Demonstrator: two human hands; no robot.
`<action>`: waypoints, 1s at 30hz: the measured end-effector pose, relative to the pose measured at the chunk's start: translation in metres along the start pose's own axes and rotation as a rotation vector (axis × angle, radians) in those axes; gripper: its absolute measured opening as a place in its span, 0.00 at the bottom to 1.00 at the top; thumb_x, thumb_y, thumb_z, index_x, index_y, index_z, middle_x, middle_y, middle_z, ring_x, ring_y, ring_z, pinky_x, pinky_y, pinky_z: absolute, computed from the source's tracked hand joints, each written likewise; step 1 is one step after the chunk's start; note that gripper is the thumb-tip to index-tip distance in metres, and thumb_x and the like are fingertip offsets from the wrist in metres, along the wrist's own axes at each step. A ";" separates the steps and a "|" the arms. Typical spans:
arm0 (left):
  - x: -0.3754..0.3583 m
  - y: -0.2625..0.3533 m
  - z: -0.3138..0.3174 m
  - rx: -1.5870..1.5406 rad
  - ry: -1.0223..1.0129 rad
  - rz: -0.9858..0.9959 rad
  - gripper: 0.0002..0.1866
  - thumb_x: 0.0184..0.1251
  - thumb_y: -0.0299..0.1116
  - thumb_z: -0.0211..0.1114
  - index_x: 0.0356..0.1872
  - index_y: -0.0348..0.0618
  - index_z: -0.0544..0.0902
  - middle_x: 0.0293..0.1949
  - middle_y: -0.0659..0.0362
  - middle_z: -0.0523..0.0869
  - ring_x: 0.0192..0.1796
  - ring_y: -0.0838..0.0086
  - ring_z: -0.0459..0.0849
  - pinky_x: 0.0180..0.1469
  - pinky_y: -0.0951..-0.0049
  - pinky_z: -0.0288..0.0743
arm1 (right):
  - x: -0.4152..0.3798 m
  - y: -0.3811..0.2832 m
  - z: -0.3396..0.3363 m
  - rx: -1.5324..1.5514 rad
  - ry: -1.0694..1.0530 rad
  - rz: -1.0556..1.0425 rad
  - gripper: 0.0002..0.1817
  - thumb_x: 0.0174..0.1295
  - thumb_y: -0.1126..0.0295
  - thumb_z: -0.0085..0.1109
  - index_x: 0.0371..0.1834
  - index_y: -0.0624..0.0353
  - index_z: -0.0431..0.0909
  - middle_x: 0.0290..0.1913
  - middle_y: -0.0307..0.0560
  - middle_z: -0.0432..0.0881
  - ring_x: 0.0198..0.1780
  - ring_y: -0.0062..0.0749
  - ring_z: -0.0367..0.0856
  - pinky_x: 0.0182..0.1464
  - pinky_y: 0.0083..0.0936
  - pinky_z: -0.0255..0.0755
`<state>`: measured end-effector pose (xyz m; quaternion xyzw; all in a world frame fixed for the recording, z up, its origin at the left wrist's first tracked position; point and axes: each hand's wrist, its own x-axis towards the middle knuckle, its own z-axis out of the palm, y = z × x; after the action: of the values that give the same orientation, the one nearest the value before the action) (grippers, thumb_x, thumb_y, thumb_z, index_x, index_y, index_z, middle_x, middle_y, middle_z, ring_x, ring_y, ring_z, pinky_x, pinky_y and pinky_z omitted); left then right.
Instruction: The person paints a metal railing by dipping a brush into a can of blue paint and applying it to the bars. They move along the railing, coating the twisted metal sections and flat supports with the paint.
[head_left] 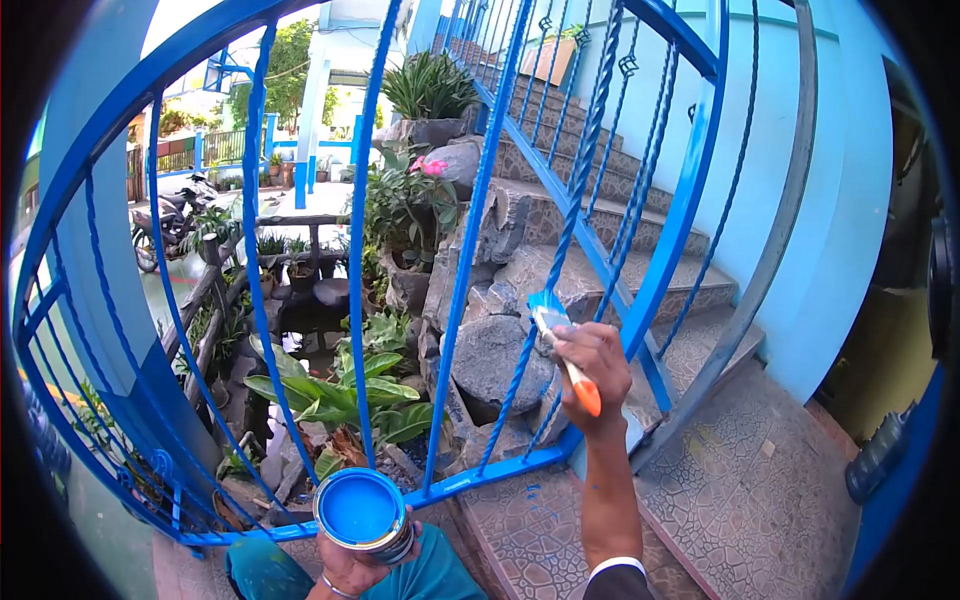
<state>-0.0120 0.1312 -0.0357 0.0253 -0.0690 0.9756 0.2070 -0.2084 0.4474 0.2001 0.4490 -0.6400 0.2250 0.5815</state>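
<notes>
My right hand (594, 366) grips a paintbrush (580, 384) with an orange-tipped handle. Its blue-loaded bristles touch a twisted bar of the blue metal railing (522, 352). Low in the view, my left hand (352, 572) holds an open paint can (362, 512) from beneath and the side, near my knees. Bright blue paint fills much of the can, and some is smeared on its rim. The railing's bars and bottom rail stand between me and the garden.
Tiled stairs (610, 255) climb behind the railing on the right. Rocks (500, 365) and leafy plants (340, 392) lie beyond the bars. A grey handrail (768, 290) slants down at the right. A dark bottle-like container (880, 455) is at the far right, and a motorcycle (172, 218) stands at the back left.
</notes>
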 end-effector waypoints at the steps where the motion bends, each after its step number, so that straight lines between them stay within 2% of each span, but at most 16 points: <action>1: -0.001 0.003 0.000 0.012 0.000 0.002 0.49 0.75 0.77 0.53 0.81 0.46 0.75 0.74 0.38 0.82 0.73 0.30 0.79 0.73 0.26 0.74 | 0.005 -0.009 -0.003 -0.005 -0.003 0.019 0.08 0.71 0.69 0.72 0.47 0.59 0.87 0.50 0.52 0.95 0.51 0.50 0.90 0.56 0.43 0.85; 2: -0.003 0.004 -0.001 0.021 0.006 0.005 0.49 0.75 0.76 0.53 0.81 0.46 0.74 0.74 0.38 0.81 0.73 0.29 0.79 0.74 0.26 0.74 | 0.010 -0.016 -0.005 -0.009 -0.010 0.043 0.09 0.67 0.79 0.75 0.46 0.60 0.84 0.48 0.53 0.95 0.50 0.49 0.91 0.56 0.42 0.85; 5: 0.000 0.007 -0.001 0.132 0.064 0.030 0.46 0.75 0.77 0.53 0.78 0.49 0.79 0.70 0.38 0.84 0.71 0.33 0.79 0.70 0.28 0.75 | 0.034 -0.013 -0.013 0.189 0.120 0.225 0.10 0.69 0.81 0.74 0.47 0.61 0.83 0.50 0.53 0.91 0.52 0.41 0.90 0.57 0.38 0.84; 6: 0.000 0.007 0.002 0.111 0.052 0.026 0.46 0.75 0.77 0.53 0.79 0.50 0.78 0.71 0.38 0.84 0.71 0.33 0.79 0.70 0.27 0.75 | 0.051 -0.009 -0.013 0.157 0.131 0.171 0.13 0.64 0.84 0.76 0.49 0.62 0.85 0.46 0.54 0.93 0.50 0.42 0.93 0.54 0.34 0.87; 8: 0.003 0.006 0.007 0.063 0.024 0.016 0.47 0.75 0.77 0.53 0.80 0.52 0.77 0.72 0.38 0.83 0.71 0.32 0.80 0.70 0.25 0.75 | 0.075 -0.002 -0.010 0.172 -0.011 0.269 0.13 0.66 0.82 0.76 0.51 0.63 0.86 0.44 0.52 0.93 0.47 0.38 0.93 0.52 0.33 0.87; 10: 0.006 0.010 0.002 0.022 0.022 0.001 0.46 0.74 0.77 0.54 0.81 0.54 0.75 0.75 0.39 0.82 0.72 0.29 0.80 0.70 0.23 0.74 | 0.095 0.000 -0.003 0.106 -0.215 0.523 0.13 0.68 0.80 0.77 0.53 0.63 0.87 0.42 0.51 0.92 0.43 0.34 0.92 0.49 0.32 0.86; 11: 0.006 0.011 0.000 0.051 0.023 0.009 0.46 0.74 0.76 0.55 0.82 0.55 0.75 0.75 0.39 0.82 0.72 0.29 0.80 0.71 0.23 0.73 | 0.106 0.001 -0.002 -0.042 -0.269 0.498 0.12 0.70 0.78 0.76 0.53 0.66 0.86 0.40 0.49 0.92 0.39 0.33 0.92 0.46 0.32 0.84; 13: 0.011 0.016 -0.003 0.042 0.005 -0.013 0.46 0.73 0.74 0.57 0.84 0.56 0.73 0.78 0.42 0.80 0.74 0.29 0.79 0.73 0.24 0.71 | 0.125 -0.002 -0.007 -0.147 -0.303 0.478 0.12 0.70 0.77 0.75 0.53 0.67 0.86 0.39 0.50 0.92 0.38 0.33 0.92 0.45 0.32 0.84; 15: 0.015 0.019 -0.001 0.159 0.016 -0.016 0.47 0.71 0.71 0.60 0.84 0.55 0.72 0.81 0.44 0.77 0.77 0.33 0.77 0.73 0.21 0.70 | 0.149 -0.018 -0.004 -0.239 -0.337 0.472 0.12 0.71 0.77 0.74 0.55 0.68 0.86 0.39 0.52 0.92 0.39 0.35 0.93 0.45 0.33 0.84; 16: 0.017 0.021 0.001 0.222 0.024 -0.022 0.47 0.70 0.70 0.62 0.85 0.55 0.72 0.82 0.45 0.75 0.78 0.35 0.76 0.73 0.19 0.69 | 0.159 -0.023 0.000 -0.216 -0.368 0.475 0.13 0.71 0.77 0.74 0.55 0.68 0.86 0.40 0.53 0.93 0.40 0.36 0.93 0.46 0.34 0.84; 19: 0.021 0.020 0.007 0.223 0.046 -0.042 0.46 0.71 0.67 0.63 0.85 0.55 0.71 0.83 0.45 0.74 0.79 0.38 0.76 0.74 0.22 0.71 | 0.182 -0.024 0.015 -0.145 -0.509 0.522 0.15 0.70 0.78 0.74 0.57 0.70 0.85 0.45 0.59 0.95 0.45 0.38 0.95 0.50 0.36 0.85; 22: 0.022 0.022 0.014 0.229 0.077 -0.068 0.43 0.72 0.66 0.63 0.83 0.56 0.75 0.81 0.47 0.77 0.79 0.41 0.77 0.75 0.23 0.70 | 0.187 -0.014 0.034 -0.185 -0.660 0.615 0.15 0.69 0.79 0.75 0.56 0.71 0.85 0.45 0.60 0.95 0.47 0.41 0.96 0.52 0.37 0.85; 26: 0.025 0.028 0.005 0.225 0.100 -0.084 0.39 0.74 0.65 0.62 0.79 0.55 0.79 0.78 0.49 0.81 0.78 0.42 0.80 0.77 0.22 0.70 | 0.180 -0.015 0.031 -0.268 -0.787 0.475 0.13 0.68 0.79 0.74 0.53 0.69 0.83 0.43 0.62 0.92 0.46 0.50 0.95 0.52 0.39 0.83; 27: 0.023 0.028 0.000 0.219 0.112 -0.090 0.38 0.75 0.65 0.61 0.79 0.55 0.80 0.78 0.50 0.82 0.77 0.43 0.80 0.77 0.22 0.69 | 0.172 -0.004 0.029 -0.271 -0.751 0.360 0.11 0.68 0.77 0.74 0.51 0.64 0.84 0.39 0.60 0.89 0.45 0.56 0.91 0.49 0.44 0.82; 30: 0.024 0.032 -0.021 0.189 0.193 -0.048 0.37 0.77 0.63 0.60 0.78 0.53 0.81 0.76 0.50 0.84 0.76 0.44 0.82 0.79 0.24 0.70 | 0.179 -0.039 0.028 -0.438 -0.856 0.143 0.08 0.69 0.76 0.72 0.48 0.59 0.84 0.36 0.57 0.85 0.44 0.58 0.87 0.47 0.48 0.80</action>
<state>-0.0479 0.1149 -0.0587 -0.0476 0.0442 0.9704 0.2327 -0.1765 0.3493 0.3539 0.3233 -0.8832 -0.0808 0.3300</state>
